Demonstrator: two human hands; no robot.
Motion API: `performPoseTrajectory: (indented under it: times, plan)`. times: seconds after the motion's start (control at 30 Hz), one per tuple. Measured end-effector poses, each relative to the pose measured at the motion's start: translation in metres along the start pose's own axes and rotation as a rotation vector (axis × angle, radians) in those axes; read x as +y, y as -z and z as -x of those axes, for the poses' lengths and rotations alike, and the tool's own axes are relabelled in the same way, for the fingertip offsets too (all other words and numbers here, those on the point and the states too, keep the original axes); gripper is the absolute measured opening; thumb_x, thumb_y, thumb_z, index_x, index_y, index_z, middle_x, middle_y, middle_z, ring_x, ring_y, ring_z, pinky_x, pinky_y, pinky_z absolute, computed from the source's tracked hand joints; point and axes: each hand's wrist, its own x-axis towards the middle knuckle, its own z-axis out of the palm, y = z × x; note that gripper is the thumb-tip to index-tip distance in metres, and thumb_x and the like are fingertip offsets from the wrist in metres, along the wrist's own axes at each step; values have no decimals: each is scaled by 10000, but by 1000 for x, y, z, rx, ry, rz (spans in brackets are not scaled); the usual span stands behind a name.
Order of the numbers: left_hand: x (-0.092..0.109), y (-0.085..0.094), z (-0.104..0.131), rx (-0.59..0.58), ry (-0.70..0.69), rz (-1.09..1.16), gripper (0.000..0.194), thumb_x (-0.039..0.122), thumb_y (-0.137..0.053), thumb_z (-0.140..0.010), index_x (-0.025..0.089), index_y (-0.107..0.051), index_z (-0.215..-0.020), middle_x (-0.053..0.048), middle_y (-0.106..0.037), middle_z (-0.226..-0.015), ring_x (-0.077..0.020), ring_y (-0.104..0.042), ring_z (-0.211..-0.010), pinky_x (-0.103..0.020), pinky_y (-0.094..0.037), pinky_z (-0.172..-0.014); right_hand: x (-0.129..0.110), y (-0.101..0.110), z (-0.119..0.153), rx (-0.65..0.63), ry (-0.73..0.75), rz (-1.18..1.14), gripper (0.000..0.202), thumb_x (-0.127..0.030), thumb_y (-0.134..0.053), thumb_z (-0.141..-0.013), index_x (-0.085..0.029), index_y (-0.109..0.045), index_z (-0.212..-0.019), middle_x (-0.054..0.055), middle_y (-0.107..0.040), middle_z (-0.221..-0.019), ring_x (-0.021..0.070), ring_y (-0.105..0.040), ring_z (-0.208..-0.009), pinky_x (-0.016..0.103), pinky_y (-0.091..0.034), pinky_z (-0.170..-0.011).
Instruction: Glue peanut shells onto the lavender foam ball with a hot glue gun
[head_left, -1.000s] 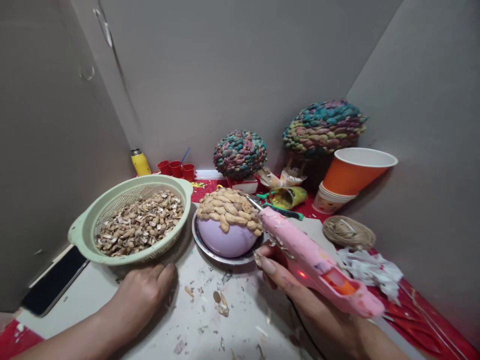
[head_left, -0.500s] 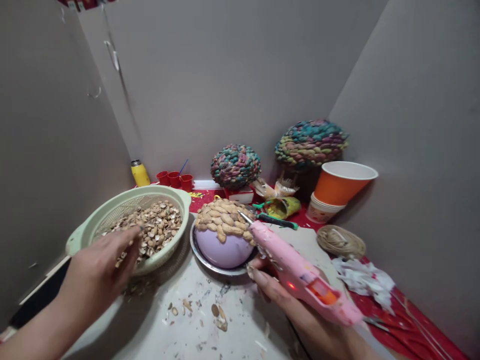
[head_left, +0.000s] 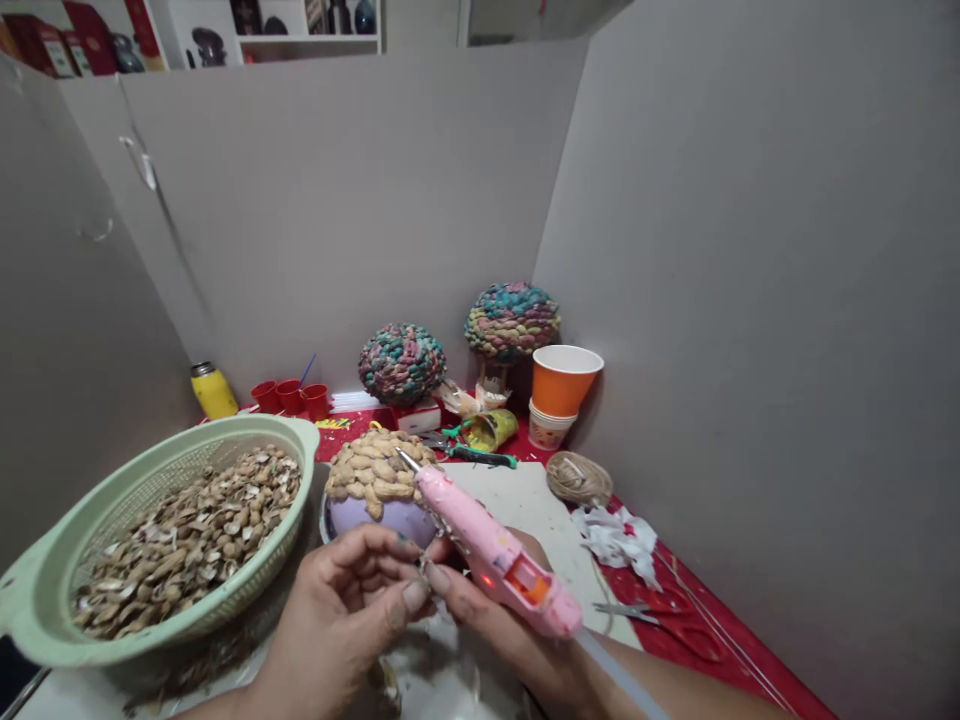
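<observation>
My right hand is wrapped round a pink glue gun, which points up and left with a red light lit on its side. A pale glue stick sticks out of its back. My left hand is pinched, its fingertips meeting my right thumb and forefinger over a small bit I cannot make out. Just beyond both hands stands a smooth purple ball, its top covered with peanut shells. The nozzle overlaps the shells in view; whether it touches them I cannot tell. A metal dish under the ball is mostly hidden.
A green colander of peanut shells stands left. Behind are two colourful shell-covered balls, red cups, a yellow bottle, pliers and an orange cup. Twine, crumpled tissue and scissors lie right.
My left hand has come from over the colander to the right, and its fingertips now meet those of my right hand. The glue gun stays in my right hand. The view has shifted.
</observation>
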Motion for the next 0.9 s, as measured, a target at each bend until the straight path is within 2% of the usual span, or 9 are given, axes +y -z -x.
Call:
performPoseTrajectory:
  times: [0.13, 0.23, 0.47, 0.7, 0.83, 0.9]
  plan:
    - [-3, 3, -3, 12, 30, 31, 204, 273, -847, -675, 163, -712, -782, -12, -731, -723, -115, -660, -665, -191, -539, -663, 0, 0, -5, -70, 4, -87, 216, -390, -694, -809, -196, -607, -774, 20, -667, -691, 171, -655, -629, 254, -569, -604]
    - [-7, 5, -4, 13, 69, 65, 230, 285, -864, -650, 154, -701, -744, -16, -731, -691, -115, -654, -633, -192, -532, -641, 1, 0, -6, -92, -7, -77, 254, -429, -663, -824, -195, -577, -775, 18, -655, -673, 177, -663, -636, 251, -565, -602]
    - [-10, 5, -7, -3, 120, 166, 275, 303, -884, -616, 148, -690, -735, -19, -711, -634, -126, -649, -588, -212, -517, -605, 9, 7, -1, -106, -34, -50, 328, -476, -605, -877, -152, -655, -859, 32, -650, -721, 151, -613, -649, 241, -509, -609]
    - [-13, 5, -9, -3, 119, 174, 270, 323, -875, -630, 147, -695, -727, -27, -711, -632, -129, -636, -596, -223, -509, -617, 5, 7, -4, -162, 8, -75, 320, -466, -604, -886, -164, -672, -805, 25, -652, -696, 152, -620, -656, 250, -521, -658]
    - [-12, 4, -9, 26, 118, 194, 269, 307, -876, -631, 148, -673, -706, -15, -702, -623, -119, -625, -577, -215, -500, -602, 12, 8, -4, -119, 20, -36, 273, -454, -620, -867, -184, -661, -855, 39, -668, -750, 187, -656, -701, 278, -542, -671]
    - [-12, 5, -9, 50, 125, 197, 271, 311, -872, -636, 152, -666, -712, -13, -702, -635, -116, -621, -577, -214, -495, -599, 20, 9, -4, -92, 90, 66, 228, -420, -650, -833, -192, -636, -851, 36, -649, -754, 186, -639, -661, 281, -536, -631]
